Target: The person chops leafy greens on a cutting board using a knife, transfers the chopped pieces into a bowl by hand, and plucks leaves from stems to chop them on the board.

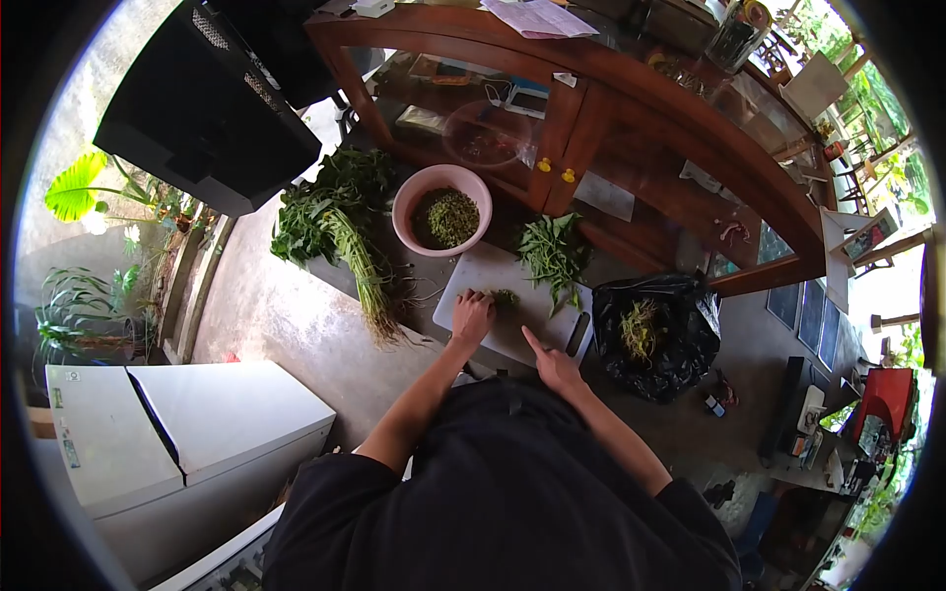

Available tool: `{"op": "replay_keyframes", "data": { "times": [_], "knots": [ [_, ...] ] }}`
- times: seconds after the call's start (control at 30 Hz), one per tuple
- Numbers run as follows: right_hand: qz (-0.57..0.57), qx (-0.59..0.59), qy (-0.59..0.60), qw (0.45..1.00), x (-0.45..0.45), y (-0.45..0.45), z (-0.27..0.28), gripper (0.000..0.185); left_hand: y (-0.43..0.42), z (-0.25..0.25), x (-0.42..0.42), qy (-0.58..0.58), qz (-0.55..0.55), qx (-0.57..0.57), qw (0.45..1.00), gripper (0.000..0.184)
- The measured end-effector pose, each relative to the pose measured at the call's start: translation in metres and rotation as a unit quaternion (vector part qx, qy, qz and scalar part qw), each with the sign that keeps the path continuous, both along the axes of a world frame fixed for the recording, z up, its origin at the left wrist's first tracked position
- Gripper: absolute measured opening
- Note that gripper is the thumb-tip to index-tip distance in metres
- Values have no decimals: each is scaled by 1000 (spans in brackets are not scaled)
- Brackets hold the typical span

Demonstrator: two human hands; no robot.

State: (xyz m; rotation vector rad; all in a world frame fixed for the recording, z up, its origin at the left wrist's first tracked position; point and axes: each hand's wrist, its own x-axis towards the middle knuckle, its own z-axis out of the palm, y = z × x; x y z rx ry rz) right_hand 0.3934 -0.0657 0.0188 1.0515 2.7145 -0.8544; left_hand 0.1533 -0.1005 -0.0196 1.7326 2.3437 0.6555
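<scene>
On a white cutting board (477, 275), my left hand (473, 315) lies with its fingers bent and pressed down on a small bunch of greens (505, 297), partly hidden beneath them. My right hand (557, 367) is at the board's near edge, index finger stretched toward the greens and the other fingers curled. What it grips is hidden. Leafy stalks (552, 251) lie across the board's far right corner. Beyond the board stands a pink bowl (402, 219) holding chopped greens (451, 219).
Left of the bowl lies a large bundle of long-stemmed greens (350, 241). A black plastic bag (680, 360) with root trimmings (641, 330) sits right of the board. Behind stands a wooden glass-door cabinet (567, 128); a white refrigerator (227, 414) is at left.
</scene>
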Motion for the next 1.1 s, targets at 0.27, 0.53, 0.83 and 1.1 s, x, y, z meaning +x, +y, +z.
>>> {"op": "replay_keyframes", "data": {
  "times": [0.27,0.53,0.83,1.1],
  "knots": [
    [6,11,-13,1000,4,6,17,83,-2,-5,-1,-9,17,9,1000,18],
    [27,-32,2,999,6,4,39,79,-2,1,-1,-23,23,-3,999,21],
    [55,-12,-13,998,9,6,41,80,-8,1,-3,6,-13,11,1000,19],
    [30,-13,-9,999,4,-3,3,85,-6,-2,-1,26,-7,17,999,17]
  ]
}}
